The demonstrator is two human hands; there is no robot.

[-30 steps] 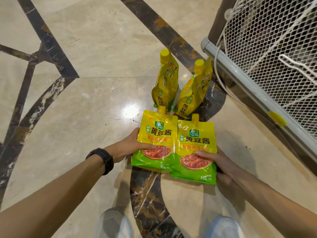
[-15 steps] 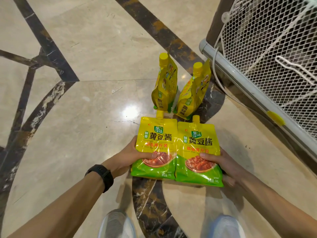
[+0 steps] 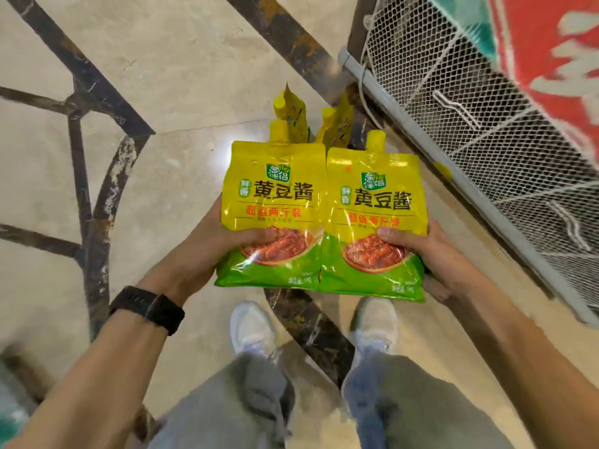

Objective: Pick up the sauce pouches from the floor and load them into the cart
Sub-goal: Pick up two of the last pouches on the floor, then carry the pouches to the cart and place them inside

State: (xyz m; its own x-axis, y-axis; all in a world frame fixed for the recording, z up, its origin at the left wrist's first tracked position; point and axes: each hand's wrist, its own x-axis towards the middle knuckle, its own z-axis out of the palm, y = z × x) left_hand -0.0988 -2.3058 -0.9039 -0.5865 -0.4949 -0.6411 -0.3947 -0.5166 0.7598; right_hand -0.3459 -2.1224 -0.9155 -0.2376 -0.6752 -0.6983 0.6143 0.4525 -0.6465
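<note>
The left hand (image 3: 207, 251) and right hand (image 3: 431, 254) each grip one pouch (image 3: 275, 196), neither yet in the cart (image 3: 486, 140); two floor pouches (image 3: 293, 115) wait.

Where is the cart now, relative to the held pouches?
In the head view the mesh cart fills the upper right, right of the pouch in the right hand.

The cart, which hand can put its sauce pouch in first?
Probably the right hand: its pouch is beside the cart; the left hand is farther away.
</note>
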